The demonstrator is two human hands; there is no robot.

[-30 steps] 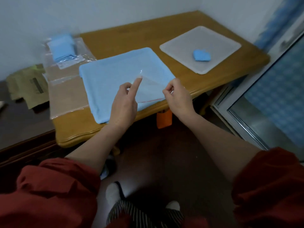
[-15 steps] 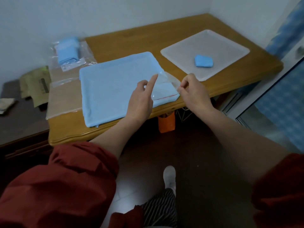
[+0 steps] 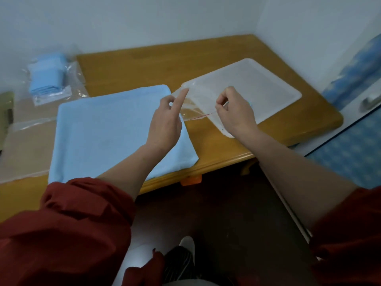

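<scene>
Clear plastic bag, 1 pc, red seal line along its near edge. Held up off the counter betw. both hands, over the gap between blue cloth and translucent tray. Its far corner overlaps the tray's left rim.

Left hand: index finger straight, laid up the bag's left side to its top corner; thumb + other fingers curled, pinching the bag's left edge. Right hand: fingers curled, thumb + forefinger pinching the right end of the seal line.

Changes vs. 0.5 s ago: bag & both hands shifted right, from over the cloth's near-right corner to betw. cloth and tray. Bag now raised clear of the cloth. Grip same, index was straight then too. Cloth, tray and pack not moved on counter.

Hidden / unclear:
- Small blue piece on tray: plain earlier, now almost wholly behind right hand, only a sliver shows at the knuckles.
- Bag contents: cannot tell, film too clear and blurred.
- Left thumb tip: behind the fingers, exact pinch point not visible.
- Tray's near-left corner: covered by right wrist.

Other items:
- Pack of folded blue cloths in clear wrap, far left, blurred.
- Flat clear film left of cloth, cut off at left.
- Orange item under counter edge, mostly hidden.
- Red sleeves, pushed up both forearms.
</scene>
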